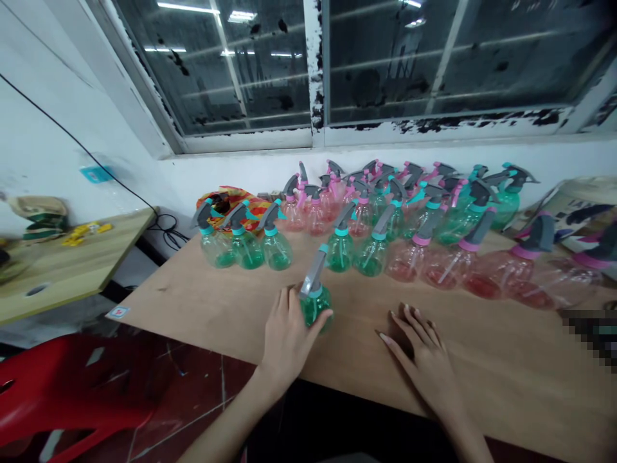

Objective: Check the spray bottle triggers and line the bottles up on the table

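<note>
My left hand [288,331] is wrapped around the body of a green spray bottle [317,305] with a grey trigger and a teal collar. The bottle stands upright near the front edge of the wooden table [193,305]. My right hand [424,350] rests on the tabletop to the right, fingers stretched out, holding nothing. Just behind the held bottle stand more green spray bottles, the closest being one with a teal collar [340,249]. A row of pink spray bottles [405,260] continues to the right.
Many more pink and green spray bottles crowd the back by the wall. A red and yellow bag [250,215] lies behind the left bottles. A red plastic chair [72,392] stands left of the table, below a second table [113,241]. A printed bag [573,206] is at the right.
</note>
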`<state>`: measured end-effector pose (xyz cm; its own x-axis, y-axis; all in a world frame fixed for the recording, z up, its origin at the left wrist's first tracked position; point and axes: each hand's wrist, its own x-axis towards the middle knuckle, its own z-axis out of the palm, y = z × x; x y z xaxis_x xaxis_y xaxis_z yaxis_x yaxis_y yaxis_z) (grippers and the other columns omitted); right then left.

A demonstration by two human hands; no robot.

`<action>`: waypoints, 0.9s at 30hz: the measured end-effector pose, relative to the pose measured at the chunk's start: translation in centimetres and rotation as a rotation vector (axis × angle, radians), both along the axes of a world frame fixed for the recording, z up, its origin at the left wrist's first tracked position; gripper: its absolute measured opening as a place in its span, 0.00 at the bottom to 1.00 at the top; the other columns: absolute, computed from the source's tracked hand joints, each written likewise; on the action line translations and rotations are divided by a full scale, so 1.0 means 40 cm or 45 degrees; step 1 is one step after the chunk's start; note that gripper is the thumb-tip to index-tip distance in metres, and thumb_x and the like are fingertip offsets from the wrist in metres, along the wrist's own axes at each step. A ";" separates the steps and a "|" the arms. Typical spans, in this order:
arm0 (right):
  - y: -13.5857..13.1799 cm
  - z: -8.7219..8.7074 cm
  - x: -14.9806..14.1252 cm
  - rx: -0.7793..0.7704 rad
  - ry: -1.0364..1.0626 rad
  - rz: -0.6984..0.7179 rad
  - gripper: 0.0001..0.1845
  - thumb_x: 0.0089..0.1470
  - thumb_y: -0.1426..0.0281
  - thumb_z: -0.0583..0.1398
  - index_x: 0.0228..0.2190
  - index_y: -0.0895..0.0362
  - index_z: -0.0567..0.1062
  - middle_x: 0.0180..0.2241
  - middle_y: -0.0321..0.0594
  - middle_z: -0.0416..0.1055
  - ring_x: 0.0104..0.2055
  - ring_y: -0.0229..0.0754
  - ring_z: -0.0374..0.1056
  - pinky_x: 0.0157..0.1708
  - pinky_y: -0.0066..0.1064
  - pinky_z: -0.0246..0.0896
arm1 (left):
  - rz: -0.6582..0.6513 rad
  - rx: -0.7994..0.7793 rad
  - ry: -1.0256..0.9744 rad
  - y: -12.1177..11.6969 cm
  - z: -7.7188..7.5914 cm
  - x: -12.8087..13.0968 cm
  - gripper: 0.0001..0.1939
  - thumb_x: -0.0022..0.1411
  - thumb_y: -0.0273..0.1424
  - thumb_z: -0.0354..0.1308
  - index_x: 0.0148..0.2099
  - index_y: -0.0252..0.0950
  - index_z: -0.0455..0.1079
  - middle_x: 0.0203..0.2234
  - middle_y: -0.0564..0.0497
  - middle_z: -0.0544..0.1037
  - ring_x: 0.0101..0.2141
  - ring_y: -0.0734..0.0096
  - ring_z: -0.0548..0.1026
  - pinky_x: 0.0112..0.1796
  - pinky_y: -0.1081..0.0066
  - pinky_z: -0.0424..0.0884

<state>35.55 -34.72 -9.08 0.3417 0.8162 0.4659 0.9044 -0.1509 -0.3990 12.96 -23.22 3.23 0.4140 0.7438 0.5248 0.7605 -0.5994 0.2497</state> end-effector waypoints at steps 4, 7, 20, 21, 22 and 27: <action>0.001 0.002 -0.001 -0.009 0.005 0.003 0.38 0.58 0.44 0.46 0.53 0.59 0.70 0.59 0.53 0.63 0.64 0.55 0.53 0.60 0.55 0.48 | -0.026 -0.060 -0.098 -0.029 -0.003 -0.005 0.31 0.59 0.49 0.58 0.56 0.34 0.59 0.42 0.42 0.74 0.45 0.52 0.74 0.42 0.56 0.74; 0.002 0.003 -0.001 -0.010 0.008 0.004 0.38 0.58 0.44 0.46 0.53 0.60 0.70 0.59 0.53 0.63 0.64 0.55 0.53 0.60 0.55 0.48 | -0.084 -0.216 -0.228 -0.009 -0.001 -0.010 0.38 0.54 0.50 0.62 0.59 0.36 0.55 0.48 0.40 0.72 0.51 0.49 0.71 0.48 0.50 0.70; 0.001 0.013 -0.003 -0.044 0.048 0.006 0.34 0.59 0.47 0.48 0.55 0.57 0.69 0.61 0.51 0.61 0.65 0.55 0.51 0.60 0.56 0.47 | -0.521 -0.724 -0.512 0.071 0.083 0.081 0.16 0.61 0.36 0.57 0.52 0.41 0.68 0.39 0.49 0.78 0.31 0.68 0.76 0.36 0.66 0.74; 0.001 0.015 -0.003 -0.048 0.051 0.008 0.34 0.59 0.47 0.48 0.55 0.57 0.69 0.61 0.51 0.61 0.65 0.55 0.51 0.60 0.56 0.47 | -0.526 -0.697 -0.524 0.070 0.084 0.084 0.14 0.62 0.34 0.56 0.50 0.42 0.69 0.39 0.49 0.78 0.34 0.67 0.77 0.39 0.65 0.73; 0.000 0.016 -0.003 -0.052 0.053 0.010 0.34 0.59 0.47 0.49 0.55 0.57 0.69 0.61 0.50 0.61 0.65 0.55 0.51 0.60 0.56 0.47 | -0.533 -0.670 -0.537 0.069 0.085 0.086 0.13 0.62 0.33 0.56 0.49 0.42 0.70 0.41 0.49 0.78 0.38 0.65 0.77 0.42 0.64 0.73; -0.002 0.015 -0.004 -0.054 0.059 0.005 0.34 0.59 0.47 0.49 0.55 0.57 0.68 0.61 0.50 0.60 0.65 0.54 0.51 0.61 0.56 0.46 | -0.531 -0.670 -0.567 0.066 0.089 0.091 0.10 0.63 0.32 0.53 0.46 0.41 0.72 0.37 0.48 0.79 0.39 0.63 0.77 0.43 0.63 0.72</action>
